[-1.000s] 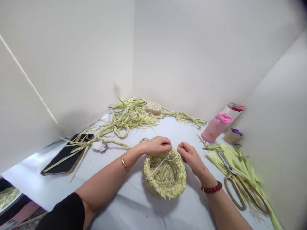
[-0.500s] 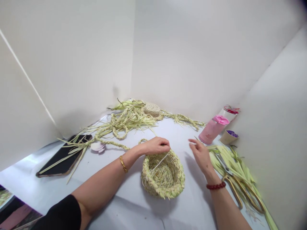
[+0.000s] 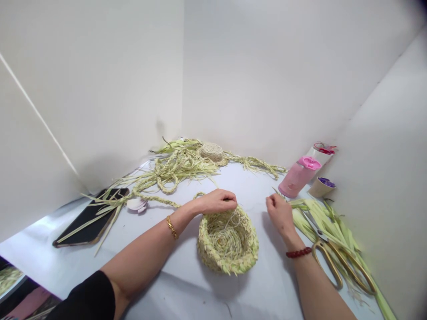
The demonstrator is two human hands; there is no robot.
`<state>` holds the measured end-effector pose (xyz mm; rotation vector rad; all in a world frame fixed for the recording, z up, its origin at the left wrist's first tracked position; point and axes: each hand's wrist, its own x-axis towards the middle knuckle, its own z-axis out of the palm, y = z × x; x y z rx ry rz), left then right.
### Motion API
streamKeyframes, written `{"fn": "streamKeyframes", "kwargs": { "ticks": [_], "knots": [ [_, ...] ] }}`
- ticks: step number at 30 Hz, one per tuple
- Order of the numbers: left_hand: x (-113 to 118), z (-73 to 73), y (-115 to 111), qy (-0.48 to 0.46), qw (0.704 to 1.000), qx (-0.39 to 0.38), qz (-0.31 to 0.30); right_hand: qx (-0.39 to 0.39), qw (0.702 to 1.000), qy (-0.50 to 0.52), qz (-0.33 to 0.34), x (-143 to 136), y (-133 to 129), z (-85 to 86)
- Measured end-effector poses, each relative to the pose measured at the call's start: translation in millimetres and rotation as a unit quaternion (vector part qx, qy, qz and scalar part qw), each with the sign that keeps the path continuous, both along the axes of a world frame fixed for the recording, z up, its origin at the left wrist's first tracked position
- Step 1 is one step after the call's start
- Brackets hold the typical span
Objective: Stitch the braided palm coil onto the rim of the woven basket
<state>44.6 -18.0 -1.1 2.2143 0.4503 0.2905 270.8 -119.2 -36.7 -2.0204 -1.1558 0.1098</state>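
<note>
A round basket (image 3: 228, 244) of coiled, braided pale-green husk sits on the white table, its opening facing me. My left hand (image 3: 218, 202) is closed on the basket's far rim, and a braid runs out from beneath that wrist towards the left. A thin white thread (image 3: 233, 221) lies loosely inside the upper part of the basket. Apart from the basket, to its right, my right hand (image 3: 279, 213) is held above the table with its fingers curled together. Whatever those fingers pinch is too small or hidden to make out.
Braids and loose husks (image 3: 176, 169) lie at the back beside a small woven hat (image 3: 212, 152). Gold-handled scissors (image 3: 328, 244) rest on husk strips (image 3: 343, 235) at right. A pink bottle (image 3: 296, 180) and a cup (image 3: 322, 187) stand behind. A black tablet (image 3: 90, 220) lies left.
My right hand's fingers have closed from a spread pose, and the hand has shifted slightly right. The thread, straight across the basket before, now hangs slack. My left hand stays on the rim.
</note>
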Motion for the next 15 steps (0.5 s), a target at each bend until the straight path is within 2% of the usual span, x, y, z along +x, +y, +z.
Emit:
{"fn": "streamKeyframes", "kwargs": {
  "ticks": [2,4,5,7,9,11,13,14,15],
  "knots": [
    [-0.8,0.6,-0.3,0.001,1.0,-0.001,-0.001,0.007,0.996,-0.026,-0.089,17.8,-2.1,0.6],
    [-1.2,1.6,-0.7,0.0,1.0,0.0,-0.001,0.004,0.989,-0.035,-0.147,29.6,-4.4,0.2],
    [-1.3,2.2,-1.0,0.001,1.0,0.0,-0.001,0.0,0.987,-0.034,-0.155,31.6,-4.8,-0.4],
    [-1.1,3.3,-1.5,0.001,1.0,0.001,0.001,-0.007,0.991,-0.023,-0.129,26.7,-3.7,-1.7],
    [-0.6,3.9,-1.9,-0.001,1.0,0.002,0.003,-0.015,0.998,-0.003,-0.053,11.5,-0.9,-2.4],
    [-0.1,3.9,-2.1,-0.003,1.0,0.004,0.007,-0.051,0.991,0.075,0.099,-9.0,1.5,-1.8],
    [0.4,3.2,-2.1,-0.006,1.0,0.006,0.007,-0.111,0.935,0.198,0.272,-27.6,1.6,-0.4],
    [0.6,2.8,-2.0,-0.007,1.0,0.006,0.004,-0.133,0.899,0.253,0.331,-34.6,0.9,0.2],
    [0.8,2.4,-1.9,-0.008,1.0,0.007,0.001,-0.141,0.874,0.293,0.36,-39.3,0.0,0.7]
  ]
}}
